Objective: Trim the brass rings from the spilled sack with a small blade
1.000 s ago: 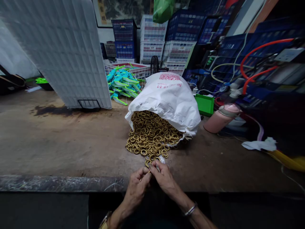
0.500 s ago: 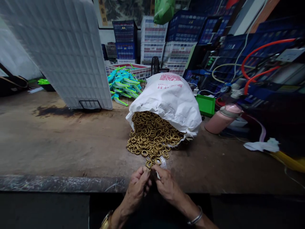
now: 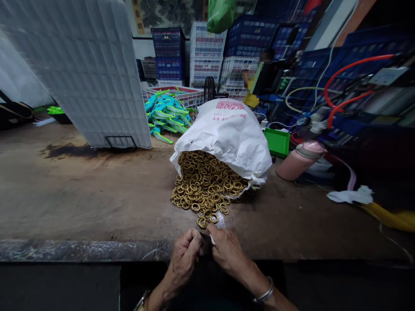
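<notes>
Left hand (image 3: 184, 255): fingers curled closed, thumb against the forefinger; cannot tell whether anything is held. Right hand (image 3: 229, 249): closed on a small pale item (image 3: 212, 239), mostly hidden, identity unclear. Hands sit side by side at the near edge of the counter (image 3: 97, 198), a narrow gap between fingertips; one second earlier the fingertips met, with a thin orange item at the left ones, no longer seen.

Brass-coloured rings (image 3: 202, 190) lie in a heap just beyond the hands, spilling from the mouth of a white sack (image 3: 230, 134). A few loose rings lie nearest the right fingertips. Heap and sack look unchanged. Farther off, ahead and to the right, a person in yellow (image 3: 251, 97) now shows behind the sack; absent from both earlier frames.
</notes>
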Available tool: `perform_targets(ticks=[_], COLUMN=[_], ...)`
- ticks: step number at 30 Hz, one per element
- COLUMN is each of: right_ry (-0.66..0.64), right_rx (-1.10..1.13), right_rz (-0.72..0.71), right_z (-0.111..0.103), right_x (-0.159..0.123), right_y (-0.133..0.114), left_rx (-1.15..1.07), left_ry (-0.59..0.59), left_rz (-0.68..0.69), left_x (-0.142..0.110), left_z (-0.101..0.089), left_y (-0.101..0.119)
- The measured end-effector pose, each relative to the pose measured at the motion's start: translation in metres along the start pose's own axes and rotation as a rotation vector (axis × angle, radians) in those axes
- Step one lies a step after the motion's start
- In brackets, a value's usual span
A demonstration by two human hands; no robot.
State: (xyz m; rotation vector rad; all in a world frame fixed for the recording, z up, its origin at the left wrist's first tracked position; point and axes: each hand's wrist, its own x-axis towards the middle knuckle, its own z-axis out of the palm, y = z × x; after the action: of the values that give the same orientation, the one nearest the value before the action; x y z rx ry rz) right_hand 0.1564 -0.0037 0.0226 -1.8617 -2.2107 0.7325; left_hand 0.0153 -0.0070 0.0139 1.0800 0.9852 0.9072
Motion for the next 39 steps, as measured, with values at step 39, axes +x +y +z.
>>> perform_targets(ticks=[39], right_ry=[0.101], right_rx=[1.007], right_rz=[0.229], right_z=[0.004], right_x=[0.020], right_y=[0.015], left_rx=[0.177], left_ry=[0.006], left_rz=[0.278], left_x=[0.013], left_z=[0.001], left_y=[0.003])
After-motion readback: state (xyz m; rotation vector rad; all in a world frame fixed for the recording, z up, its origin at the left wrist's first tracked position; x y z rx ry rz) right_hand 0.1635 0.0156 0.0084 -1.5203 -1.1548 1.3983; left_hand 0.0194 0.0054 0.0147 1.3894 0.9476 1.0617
